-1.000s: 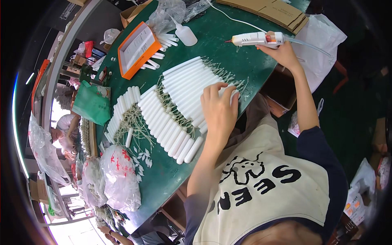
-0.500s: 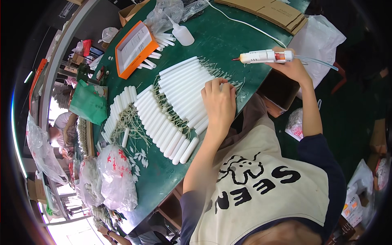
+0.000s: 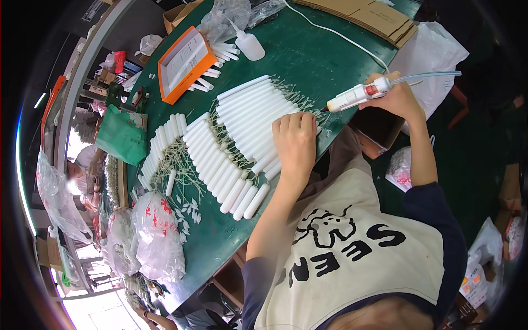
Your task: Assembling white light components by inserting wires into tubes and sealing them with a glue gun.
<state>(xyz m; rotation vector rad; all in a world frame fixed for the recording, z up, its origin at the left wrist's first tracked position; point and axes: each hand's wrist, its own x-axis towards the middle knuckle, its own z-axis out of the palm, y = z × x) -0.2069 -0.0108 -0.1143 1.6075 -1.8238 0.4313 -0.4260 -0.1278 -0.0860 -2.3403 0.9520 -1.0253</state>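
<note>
Right grip (image 3: 399, 100) is holding a white, tapered plastic glue gun (image 3: 352, 98); left grip (image 3: 295, 144), closure indiscernible, is covering smooth white cylinders (image 3: 250, 121).

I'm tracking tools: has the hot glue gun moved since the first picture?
Yes: the hot glue gun moved away from the flattened cardboard, toward the left hand.
</note>
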